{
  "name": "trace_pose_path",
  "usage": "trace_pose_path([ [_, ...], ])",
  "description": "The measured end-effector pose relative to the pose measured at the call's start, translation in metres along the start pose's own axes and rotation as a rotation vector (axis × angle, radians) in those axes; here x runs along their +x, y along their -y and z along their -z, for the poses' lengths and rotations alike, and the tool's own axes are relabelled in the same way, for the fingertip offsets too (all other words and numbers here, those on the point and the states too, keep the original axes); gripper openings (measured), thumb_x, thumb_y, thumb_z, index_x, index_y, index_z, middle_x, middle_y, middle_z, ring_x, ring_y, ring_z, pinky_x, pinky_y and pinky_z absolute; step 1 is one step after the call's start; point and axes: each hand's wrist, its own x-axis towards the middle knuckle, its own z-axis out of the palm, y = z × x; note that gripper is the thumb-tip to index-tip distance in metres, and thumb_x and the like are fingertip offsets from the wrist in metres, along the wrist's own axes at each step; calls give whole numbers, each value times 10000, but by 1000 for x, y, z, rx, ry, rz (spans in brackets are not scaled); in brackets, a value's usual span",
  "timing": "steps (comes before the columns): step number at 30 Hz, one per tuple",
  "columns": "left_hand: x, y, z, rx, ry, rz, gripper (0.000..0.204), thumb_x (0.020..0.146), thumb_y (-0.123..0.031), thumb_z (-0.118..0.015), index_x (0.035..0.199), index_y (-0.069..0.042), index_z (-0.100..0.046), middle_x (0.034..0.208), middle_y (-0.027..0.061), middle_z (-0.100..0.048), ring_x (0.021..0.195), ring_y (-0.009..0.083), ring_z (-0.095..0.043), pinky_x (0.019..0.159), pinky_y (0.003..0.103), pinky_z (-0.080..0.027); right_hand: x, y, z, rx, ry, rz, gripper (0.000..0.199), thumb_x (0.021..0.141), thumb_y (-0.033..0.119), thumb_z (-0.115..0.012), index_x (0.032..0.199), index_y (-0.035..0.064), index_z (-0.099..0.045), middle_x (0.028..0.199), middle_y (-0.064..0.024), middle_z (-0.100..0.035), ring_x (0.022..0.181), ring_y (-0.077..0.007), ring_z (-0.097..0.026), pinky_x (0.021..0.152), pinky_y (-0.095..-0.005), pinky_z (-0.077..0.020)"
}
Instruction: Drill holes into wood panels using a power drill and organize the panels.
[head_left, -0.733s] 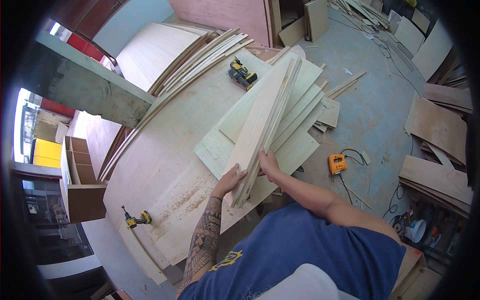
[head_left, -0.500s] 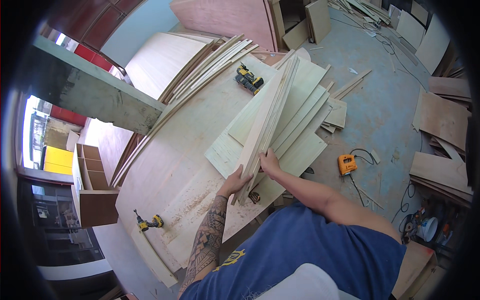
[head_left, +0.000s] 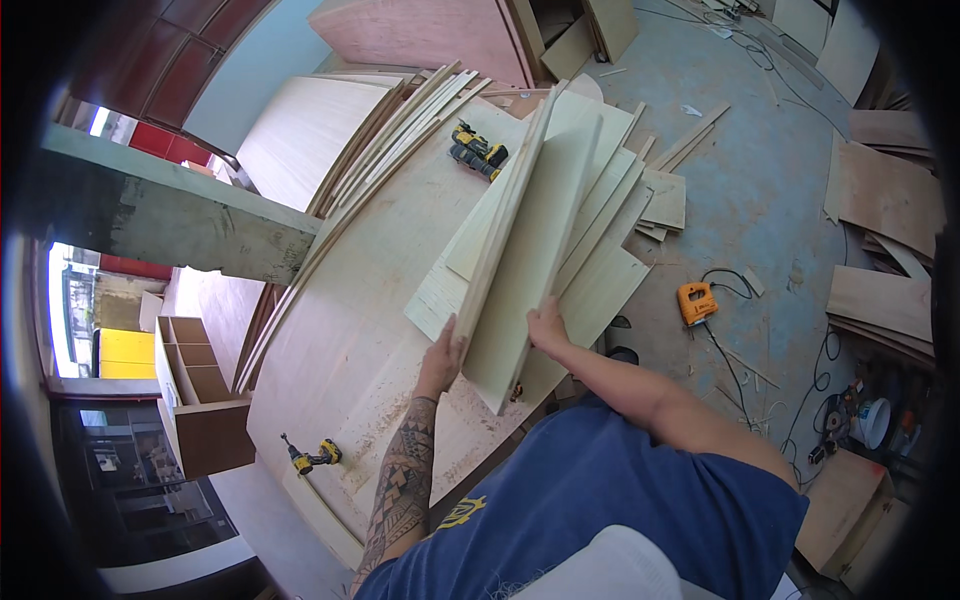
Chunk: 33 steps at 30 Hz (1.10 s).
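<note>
My left hand [head_left: 440, 356] grips the near left end of a bundle of long plywood strips [head_left: 505, 205] standing on edge. To its right leans a wide pale plywood panel [head_left: 536, 255], its broad face turned up. Fingers of my right hand [head_left: 546, 326] close on that panel's right edge, close to its near end. Between the panel and the strips a gap shows. Beneath them lie several fanned-out plywood boards [head_left: 618, 272] on a large plywood-topped table [head_left: 370, 330]. The undersides of the held pieces are hidden.
Cordless drills lie on the table, two beyond the boards [head_left: 477, 150] and another drill [head_left: 312, 455] at the near left. Sawdust [head_left: 400, 405] covers part of the tabletop. An orange jigsaw [head_left: 697, 303] with a cord rests on the floor at right. A concrete pillar [head_left: 180, 205] stands left.
The bundle has parted: the wide panel has tipped rightward away from the strips. My right hand has moved slightly right with it, my left hand slightly left.
</note>
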Motion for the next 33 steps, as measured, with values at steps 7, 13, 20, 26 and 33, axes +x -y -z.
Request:
trace_pose_path([
  [7, 30, 38, 45, 240, -249, 9, 643, 1032, -459, -489, 1570, -152, -319, 1156, 279, -689, 1056, 475, -666, 886, 526, -542, 37, -108, 18, -11, -111, -259, 465, 894, 152, -519, 1303, -51, -436, 1157, -354, -644, 1079, -483, -649, 968, -507, -492],
  [13, 31, 18, 38, 280, -197, 215, 945, 880, -451, -727, 1603, -155, -195, 1133, 245, -711, 1025, 456, -686, 883, 522, -549, 95, -147, 24, 86, -164, -379, 468, 891, 86, -498, 1331, -60, -441, 1189, -310, -652, 1104, -447, -652, 967, -460, -500],
  [20, 38, 27, 45, 256, -110, 245, 651, 857, -447, -753, 1340, -103, -486, 1065, 243, -719, 979, 433, -699, 839, 515, -558, 134, -187, 17, 227, -144, -474, 424, 901, 47, -484, 1314, -42, -459, 1256, -269, -623, 1153, -393, -633, 981, -450, -488],
  [26, -10, 10, 88, 315, -128, 252, 503, 857, -445, -753, 1172, -90, -587, 951, 217, -733, 921, 431, -703, 788, 526, -551, 142, -194, 3, 290, -89, -540, 383, 915, 70, -536, 1287, -9, -486, 1165, -208, -648, 1045, -310, -658, 860, -434, -528],
  [33, -183, 37, 153, 370, -185, 283, 471, 837, -404, -784, 1145, -88, -618, 883, 203, -728, 854, 424, -701, 772, 499, -553, 208, -141, 16, 427, -186, -520, 470, 916, 155, -593, 1345, -10, -494, 1195, -193, -628, 1008, -330, -681, 706, -474, -587],
])
